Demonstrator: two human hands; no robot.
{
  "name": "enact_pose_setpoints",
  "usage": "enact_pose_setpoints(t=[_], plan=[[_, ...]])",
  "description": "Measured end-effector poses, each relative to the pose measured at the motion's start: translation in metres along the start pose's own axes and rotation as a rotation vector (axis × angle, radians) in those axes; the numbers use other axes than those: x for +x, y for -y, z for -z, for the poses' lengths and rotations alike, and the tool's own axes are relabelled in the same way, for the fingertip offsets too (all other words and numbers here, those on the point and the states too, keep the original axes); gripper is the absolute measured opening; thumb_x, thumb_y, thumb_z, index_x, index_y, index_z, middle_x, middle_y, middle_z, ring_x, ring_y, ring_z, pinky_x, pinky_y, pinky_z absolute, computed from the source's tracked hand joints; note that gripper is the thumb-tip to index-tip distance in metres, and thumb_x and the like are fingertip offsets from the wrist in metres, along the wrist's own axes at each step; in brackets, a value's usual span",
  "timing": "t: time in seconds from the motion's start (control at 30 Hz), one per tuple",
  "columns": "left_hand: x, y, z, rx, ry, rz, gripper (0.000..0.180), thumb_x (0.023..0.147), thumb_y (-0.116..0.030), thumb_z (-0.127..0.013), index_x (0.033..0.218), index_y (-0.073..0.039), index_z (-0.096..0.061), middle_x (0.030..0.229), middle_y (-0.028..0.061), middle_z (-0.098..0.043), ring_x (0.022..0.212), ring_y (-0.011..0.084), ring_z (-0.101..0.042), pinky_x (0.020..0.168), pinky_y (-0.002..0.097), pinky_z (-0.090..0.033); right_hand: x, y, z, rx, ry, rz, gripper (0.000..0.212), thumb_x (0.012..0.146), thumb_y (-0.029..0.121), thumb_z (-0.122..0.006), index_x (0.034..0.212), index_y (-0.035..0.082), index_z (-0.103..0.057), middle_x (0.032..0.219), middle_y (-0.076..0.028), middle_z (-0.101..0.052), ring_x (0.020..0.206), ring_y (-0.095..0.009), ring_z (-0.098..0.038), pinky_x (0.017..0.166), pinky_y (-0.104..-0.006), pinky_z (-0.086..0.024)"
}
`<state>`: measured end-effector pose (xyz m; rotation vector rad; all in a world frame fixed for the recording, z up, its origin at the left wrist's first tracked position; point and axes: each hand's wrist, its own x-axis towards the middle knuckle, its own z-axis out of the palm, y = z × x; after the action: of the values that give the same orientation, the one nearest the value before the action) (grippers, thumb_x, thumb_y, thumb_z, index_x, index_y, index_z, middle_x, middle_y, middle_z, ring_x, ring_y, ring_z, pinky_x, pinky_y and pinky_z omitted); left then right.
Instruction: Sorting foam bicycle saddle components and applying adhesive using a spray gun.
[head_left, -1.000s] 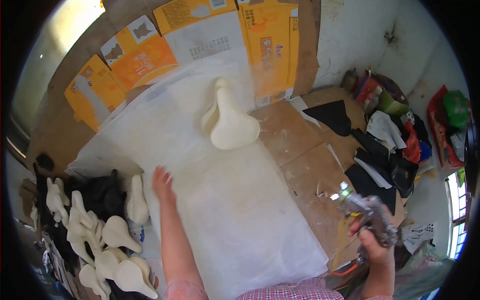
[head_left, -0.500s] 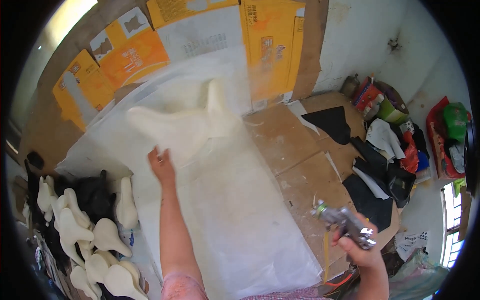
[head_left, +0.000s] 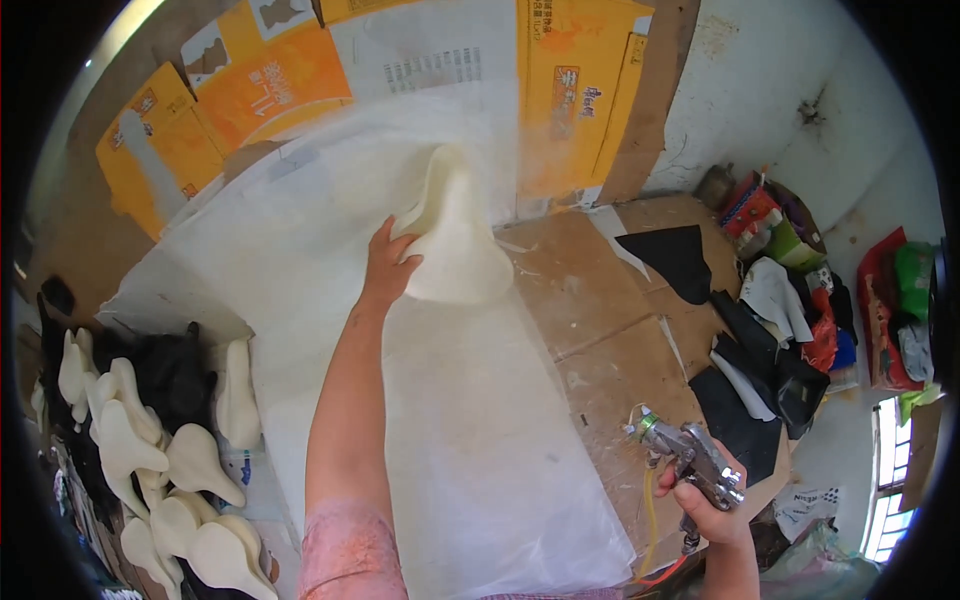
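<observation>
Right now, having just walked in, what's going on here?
The person's left hand, fingers spread, is at the left edge of a cream saddle-shaped piece on a pale sheet. The right hand holds a metal spray gun, apart from that piece. Similar cream pieces are heaped at the lower left.

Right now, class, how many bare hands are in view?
2: the left hand at the left side of the cream bicycle saddle, the right hand gripping a silver spray gun.

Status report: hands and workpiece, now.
Left hand at left edge of cream saddle-shaped piece, grip unclear. Right hand gripping spray gun. Piece on white sheet, no obstruction seen.
</observation>
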<state>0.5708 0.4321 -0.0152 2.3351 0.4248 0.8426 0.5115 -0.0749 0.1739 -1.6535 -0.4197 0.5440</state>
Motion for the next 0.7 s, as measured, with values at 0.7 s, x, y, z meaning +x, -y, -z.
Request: enact_pose_setpoints(t=[0.7], plan=[[-0.209, -0.004, 0.171, -1.053, -0.347, 1.073, 0.044, 0.084, -0.034, -0.062, 0.118, -0.009, -0.049, 0.115, 0.0053, -0.055, 0.105, 0.0213, -0.051, 0.079, 0.0412, -0.043, -0.023, 0.037, -0.050, 0.010, 0.325, 0.159, 0.055, 0.075, 0.011, -0.069, 0.123, -0.002, -0.047, 0.090, -0.013, -0.062, 0.077, -0.018, -0.061, 0.070, -0.0296, -0.050]])
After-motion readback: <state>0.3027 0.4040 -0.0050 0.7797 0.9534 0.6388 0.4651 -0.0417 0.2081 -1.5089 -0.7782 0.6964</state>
